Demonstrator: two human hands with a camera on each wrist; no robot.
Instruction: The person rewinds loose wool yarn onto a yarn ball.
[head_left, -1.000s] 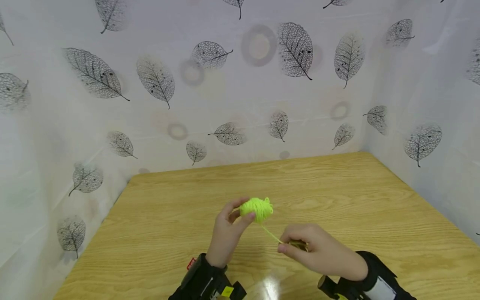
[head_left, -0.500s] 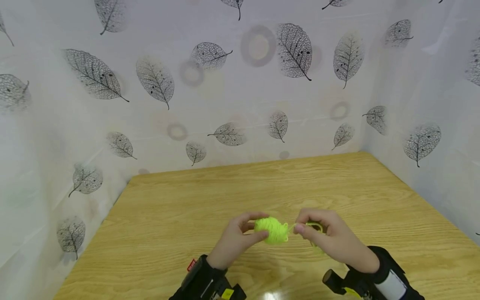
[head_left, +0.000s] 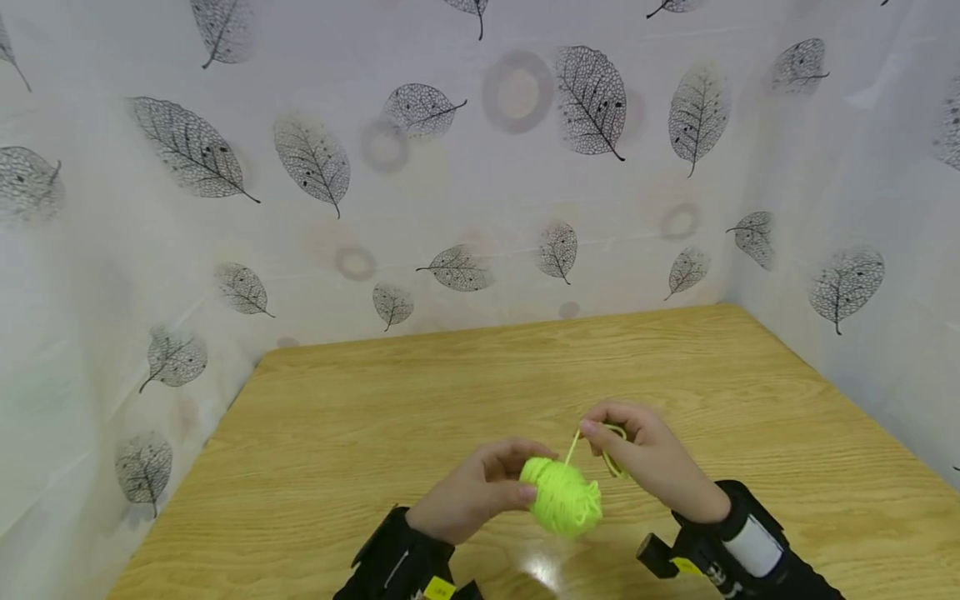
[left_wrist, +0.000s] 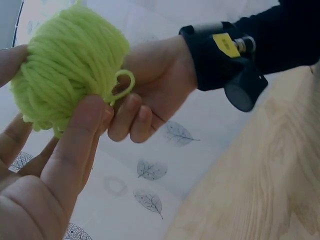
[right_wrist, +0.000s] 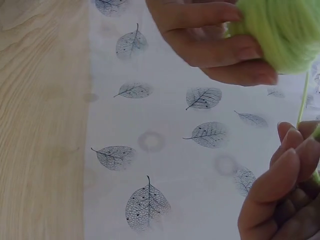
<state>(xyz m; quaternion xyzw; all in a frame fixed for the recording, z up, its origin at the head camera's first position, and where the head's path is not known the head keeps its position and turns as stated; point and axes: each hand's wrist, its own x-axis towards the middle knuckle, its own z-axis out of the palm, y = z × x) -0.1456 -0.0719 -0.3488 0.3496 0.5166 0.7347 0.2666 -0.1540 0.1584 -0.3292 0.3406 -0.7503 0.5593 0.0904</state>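
A small ball of neon yellow-green yarn (head_left: 564, 498) is held above the table by my left hand (head_left: 480, 492), thumb on the near side and fingers behind. Loose loops stick out at the ball's right end. A short strand (head_left: 572, 448) runs up from the ball to my right hand (head_left: 637, 450), which pinches it between thumb and fingertips. More of the strand hangs in a loop within the right palm. In the left wrist view the wound yarn ball (left_wrist: 70, 65) hides part of the right hand (left_wrist: 155, 85). The right wrist view shows the strand (right_wrist: 304, 100) stretched between ball and fingertips.
The wooden table (head_left: 375, 400) lies under both hands. A white curtain (head_left: 480, 192) printed with dark leaves stands around its back and sides. Black camera bands (head_left: 746, 533) sit on both wrists.
The yarn ball has moved right and toward me in the left hand, its looped end turning downward. The right hand rose from below the ball to above it, still pinching the strand.
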